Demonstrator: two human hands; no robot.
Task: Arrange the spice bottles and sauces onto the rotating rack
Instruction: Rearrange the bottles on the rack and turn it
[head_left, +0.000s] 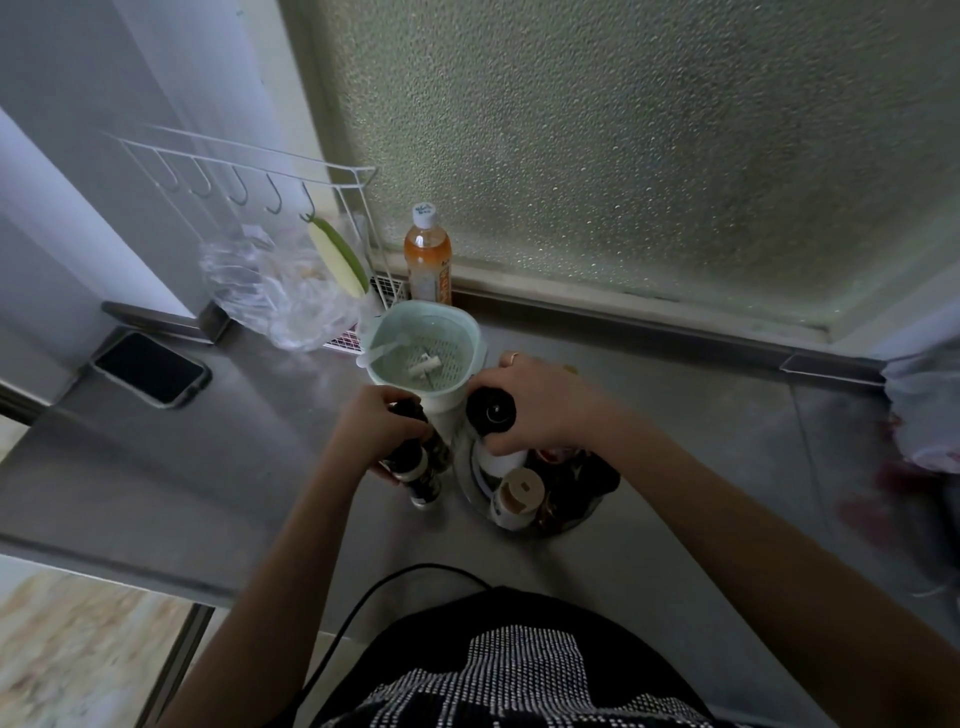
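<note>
The round rotating rack stands on the steel counter, just in front of me. It holds several bottles, among them a white one with a tan cap and dark jars. My right hand is shut on a black-capped bottle over the rack's back left side. My left hand grips two dark spice bottles just left of the rack, their bases near the counter.
A pale green strainer basket on a white post rises right behind the rack. An orange drink bottle stands by the frosted window. A phone lies at the left. A wire hook rack, a plastic bag and a black cable are nearby.
</note>
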